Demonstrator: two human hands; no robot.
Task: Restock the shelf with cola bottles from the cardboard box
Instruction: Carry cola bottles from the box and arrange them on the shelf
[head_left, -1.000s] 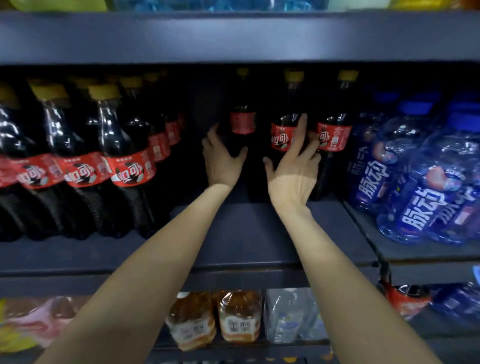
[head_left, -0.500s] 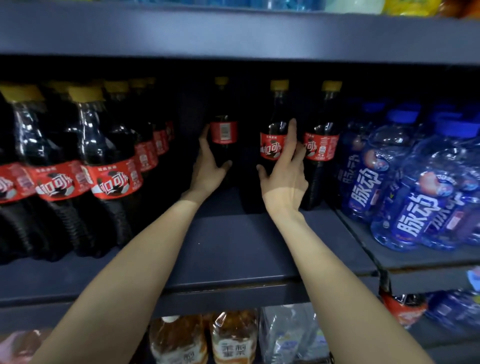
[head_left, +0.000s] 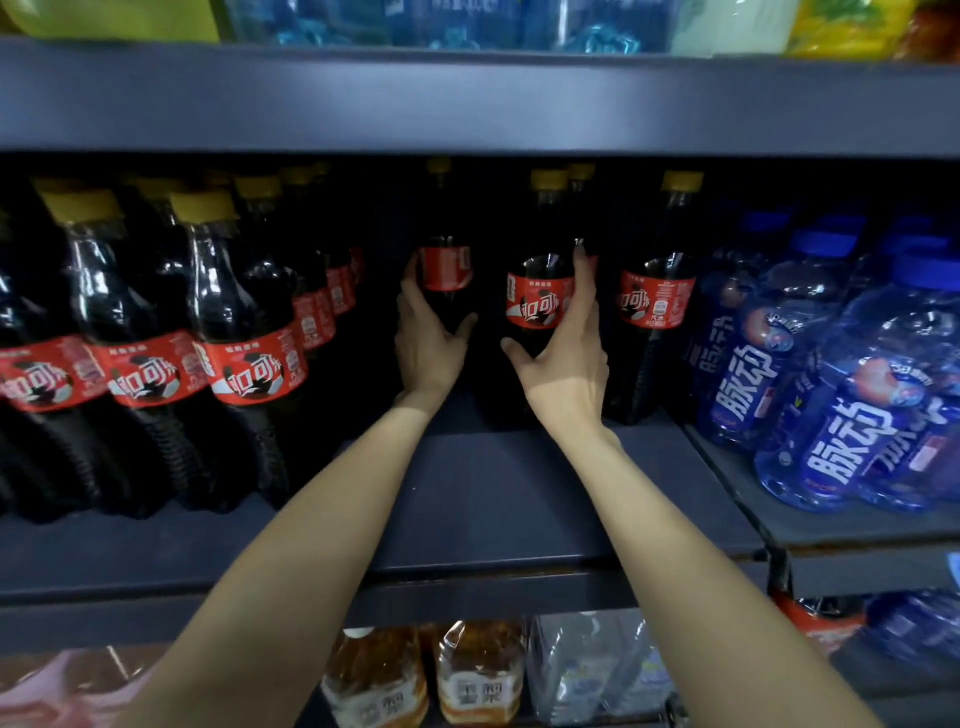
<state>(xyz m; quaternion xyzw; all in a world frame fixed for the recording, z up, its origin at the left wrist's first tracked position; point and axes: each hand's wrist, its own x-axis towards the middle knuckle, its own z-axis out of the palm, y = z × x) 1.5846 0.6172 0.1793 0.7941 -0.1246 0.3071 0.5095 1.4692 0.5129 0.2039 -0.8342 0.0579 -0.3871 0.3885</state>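
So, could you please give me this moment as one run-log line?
stage: placing on shelf | left hand: gripping rear cola bottle | right hand: gripping middle cola bottle | both bottles: upright | box: unseen

cola bottles (head_left: 540, 291): clear glossy plastic over dark liquid, ribbed lower bodies, smooth red wrap labels with a slight sheen, matt yellow screw caps. shelf (head_left: 493, 499): dark board with a matt, smooth painted finish. blue drink bottles (head_left: 841, 447): glossy translucent blue plastic with shiny film labels; amber drink bottles (head_left: 478, 670): clear glossy plastic, paper-like pale labels.
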